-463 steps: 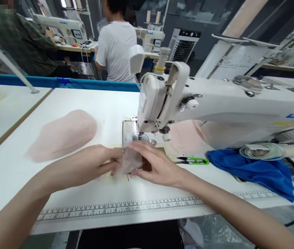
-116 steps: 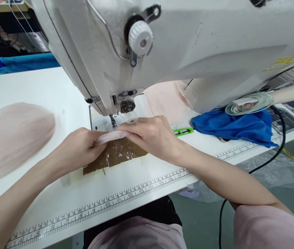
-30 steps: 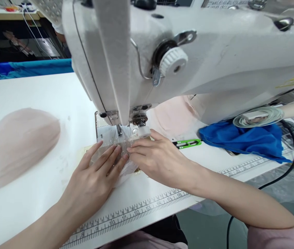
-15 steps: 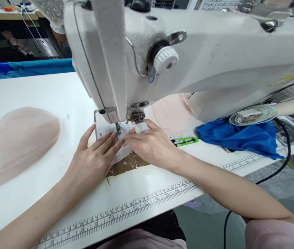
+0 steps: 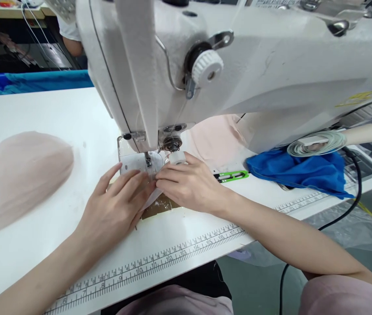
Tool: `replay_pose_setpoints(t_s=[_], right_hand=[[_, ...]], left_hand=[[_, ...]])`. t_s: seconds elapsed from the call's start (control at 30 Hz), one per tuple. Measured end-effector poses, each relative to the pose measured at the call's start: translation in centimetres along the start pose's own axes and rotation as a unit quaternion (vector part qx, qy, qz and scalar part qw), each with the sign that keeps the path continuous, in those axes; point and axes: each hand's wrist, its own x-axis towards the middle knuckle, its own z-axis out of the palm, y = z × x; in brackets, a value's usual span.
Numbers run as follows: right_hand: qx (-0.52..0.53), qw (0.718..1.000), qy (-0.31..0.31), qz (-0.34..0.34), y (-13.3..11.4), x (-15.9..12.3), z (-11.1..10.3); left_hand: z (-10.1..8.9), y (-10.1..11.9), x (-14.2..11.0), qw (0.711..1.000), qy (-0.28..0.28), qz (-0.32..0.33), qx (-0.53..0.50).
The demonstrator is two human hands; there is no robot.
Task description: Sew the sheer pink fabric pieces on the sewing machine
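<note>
A small sheer pale-pink fabric piece lies under the needle of a white sewing machine. My left hand rests flat on it, fingers stretched toward the presser foot. My right hand lies just right of the needle, its fingers pressed down on the fabric's edge. Both hands touch at the fingertips in front of the metal needle plate. A brown taped patch shows under the fabric.
A pile of sheer pink fabric lies at the left of the white table. Green thread snips, a blue cloth and a coil of tape lie at the right. A printed ruler runs along the front edge.
Both hands have slid the fabric further in toward the needle over the last second. My head has moved slightly, so the machine sits a little lower left.
</note>
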Motion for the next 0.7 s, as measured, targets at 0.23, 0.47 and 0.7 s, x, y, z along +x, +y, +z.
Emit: replay_pose_setpoints(t_s=[0.23,0.47,0.7], right_hand=[[0.004,1.0,0.009,-0.027,-0.24,0.01,-0.52],[0.002,1.0,-0.004,-0.024,-0.23,-0.04,-0.42],[-0.008,1.0,-0.004,-0.013,0.17,0.19,-0.07]], left_hand=[[-1.03,1.19,-0.46,0.999,-0.028,0.017,0.019],[-0.95,1.12,-0.37,1.0,-0.024,0.013,0.013],[-0.2,0.46,-0.2,1.0,-0.019,-0.012,0.006]])
